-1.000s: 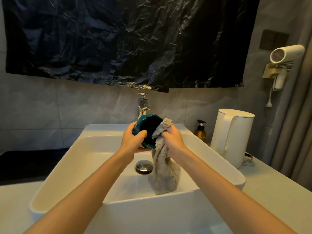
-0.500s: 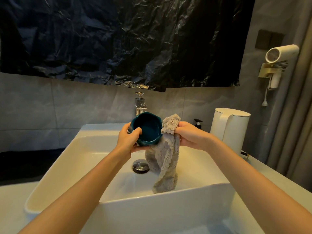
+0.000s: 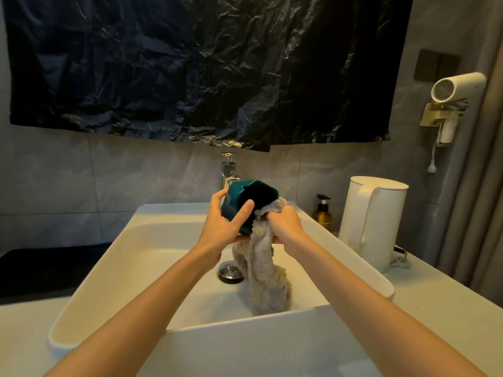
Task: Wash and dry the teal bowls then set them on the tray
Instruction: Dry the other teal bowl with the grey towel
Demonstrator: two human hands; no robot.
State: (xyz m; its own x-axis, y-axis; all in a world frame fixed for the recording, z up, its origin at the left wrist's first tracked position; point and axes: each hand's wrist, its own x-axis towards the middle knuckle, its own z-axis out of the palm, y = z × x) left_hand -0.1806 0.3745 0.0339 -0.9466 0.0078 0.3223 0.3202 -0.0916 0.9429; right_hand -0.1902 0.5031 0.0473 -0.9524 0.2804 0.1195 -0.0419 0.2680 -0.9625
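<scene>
A teal bowl point(image 3: 239, 197) with faceted sides is held tilted above the white sink point(image 3: 152, 257), just in front of the tap. My left hand point(image 3: 221, 225) grips it from the left, thumb across its side. My right hand point(image 3: 285, 227) grips a beige fluffy cloth point(image 3: 265, 270) and presses its top end against the bowl's right rim. The cloth's long tail hangs down into the basin. No tray and no other bowl show in this view.
A chrome tap point(image 3: 229, 170) stands behind the bowl, and a round drain plug point(image 3: 230, 271) sits in the basin. On the right counter are a white kettle point(image 3: 373, 221) and an amber pump bottle point(image 3: 322, 216). A dark surface point(image 3: 40, 268) lies at the left.
My right hand has come back in from the right and pushed the cloth against the bowl's rim. The bowl has turned in my left hand, its opening now facing more away and to the right.
</scene>
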